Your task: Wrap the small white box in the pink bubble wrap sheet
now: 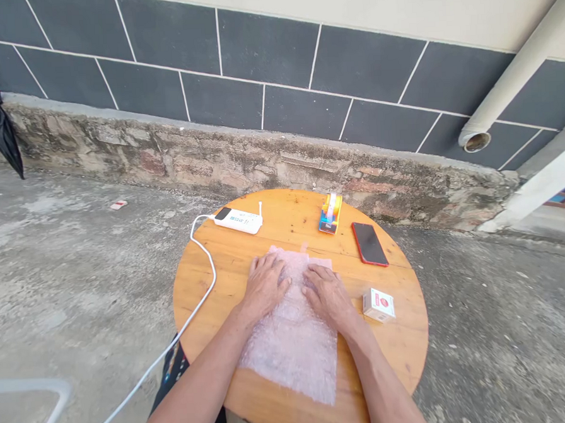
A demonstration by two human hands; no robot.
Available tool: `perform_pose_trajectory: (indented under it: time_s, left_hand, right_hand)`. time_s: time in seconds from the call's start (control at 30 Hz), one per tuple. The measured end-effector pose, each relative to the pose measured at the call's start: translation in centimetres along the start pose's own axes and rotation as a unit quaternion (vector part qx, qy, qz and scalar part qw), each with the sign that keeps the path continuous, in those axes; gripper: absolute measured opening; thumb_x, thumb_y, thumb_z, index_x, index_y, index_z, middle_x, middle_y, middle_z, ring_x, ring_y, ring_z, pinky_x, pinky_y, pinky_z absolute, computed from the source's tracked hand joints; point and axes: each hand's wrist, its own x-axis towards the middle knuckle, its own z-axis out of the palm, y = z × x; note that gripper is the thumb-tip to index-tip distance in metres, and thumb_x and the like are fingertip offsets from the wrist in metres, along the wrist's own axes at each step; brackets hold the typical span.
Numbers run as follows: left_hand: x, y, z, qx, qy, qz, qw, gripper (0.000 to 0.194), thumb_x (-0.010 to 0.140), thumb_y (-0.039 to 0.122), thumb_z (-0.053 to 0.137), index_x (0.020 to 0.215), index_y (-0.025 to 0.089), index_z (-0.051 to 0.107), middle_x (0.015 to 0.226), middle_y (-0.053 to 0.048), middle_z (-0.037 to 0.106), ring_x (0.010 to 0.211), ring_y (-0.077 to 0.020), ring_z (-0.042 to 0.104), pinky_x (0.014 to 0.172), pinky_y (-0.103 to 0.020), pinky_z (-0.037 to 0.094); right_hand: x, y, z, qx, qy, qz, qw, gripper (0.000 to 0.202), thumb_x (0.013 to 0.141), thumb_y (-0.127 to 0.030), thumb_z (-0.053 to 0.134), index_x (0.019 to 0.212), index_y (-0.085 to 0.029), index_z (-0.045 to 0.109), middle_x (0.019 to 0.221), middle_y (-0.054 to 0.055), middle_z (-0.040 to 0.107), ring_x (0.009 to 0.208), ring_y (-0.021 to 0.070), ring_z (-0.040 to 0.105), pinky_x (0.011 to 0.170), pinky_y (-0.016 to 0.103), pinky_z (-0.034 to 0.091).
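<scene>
A sheet of pinkish bubble wrap (pixel 294 343) lies on the round wooden table (pixel 198 317), its lower edge near the table's front. My left hand (pixel 266 283) rests on the upper left part of the wrap, palm down with fingers spread. On the upper right part lies my right hand (pixel 328 294), also palm down with its fingers apart. Between the hands the wrap looks folded or layered; whether something is inside it cannot be made out. A small piece of clear tape sticks up at its top edge.
A white power strip (pixel 238 221) with a cable sits at the table's back left. A tape dispenser (pixel 330 214), a red-edged phone (pixel 370 244) and a small white box (pixel 379 305) are on the right. Beyond are an umbrella (pixel 1 125) and a pipe (pixel 507 86).
</scene>
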Motion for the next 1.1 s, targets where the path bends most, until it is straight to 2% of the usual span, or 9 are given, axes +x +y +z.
perform_pose_trajectory:
  time_s: [0.63,1.1]
  left_hand:
    - [-0.01,0.00,0.05,-0.010,-0.003,-0.007,1.000,0.031,0.083,0.032,0.057,0.112,0.021,0.055,0.134,-0.010,0.047,0.125,-0.0273,0.040,0.103,-0.045,0.029]
    - [0.03,0.15,-0.27,-0.009,-0.010,-0.009,1.000,0.025,0.083,0.032,0.056,0.107,0.022,0.056,0.134,-0.010,0.047,0.128,-0.0266,0.036,0.104,-0.045,0.028]
  right_hand:
    - [0.03,-0.03,-0.12,-0.006,0.004,-0.003,1.000,0.031,0.088,-0.022,0.054,0.119,-0.018,0.059,0.131,0.008,0.052,0.117,0.0238,0.046,0.098,0.037,0.034]
    - [0.17,0.27,0.25,-0.005,0.009,-0.003,1.000,0.032,0.087,-0.021,0.055,0.119,-0.018,0.059,0.131,0.009,0.052,0.116,0.0240,0.047,0.098,0.037,0.034]
